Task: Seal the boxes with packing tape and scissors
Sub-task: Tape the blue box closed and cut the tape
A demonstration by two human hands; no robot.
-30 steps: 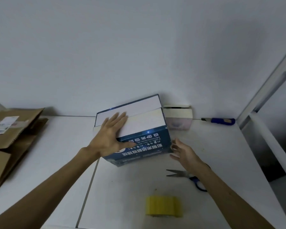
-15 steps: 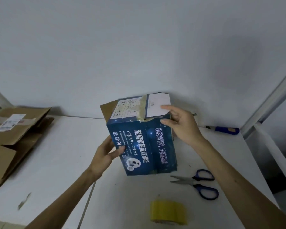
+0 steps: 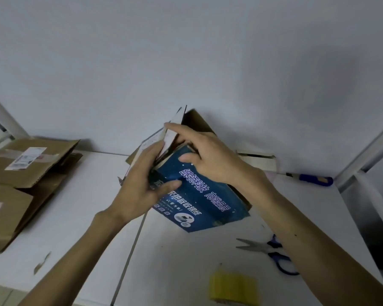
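The blue box [image 3: 199,199] tilts near the desk's [image 3: 75,217] back edge — left hand [image 3: 139,188] curled round its side, right hand [image 3: 210,155] pinching its raised flaps; scissors [image 3: 268,250] and tape roll [image 3: 233,288] lie front-right.

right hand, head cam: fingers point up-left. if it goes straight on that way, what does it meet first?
The raised white flap of the blue box: the right hand looks to have its index fingertip on the flap's edge. Past the flap only the wall shows, though depth is unclear.
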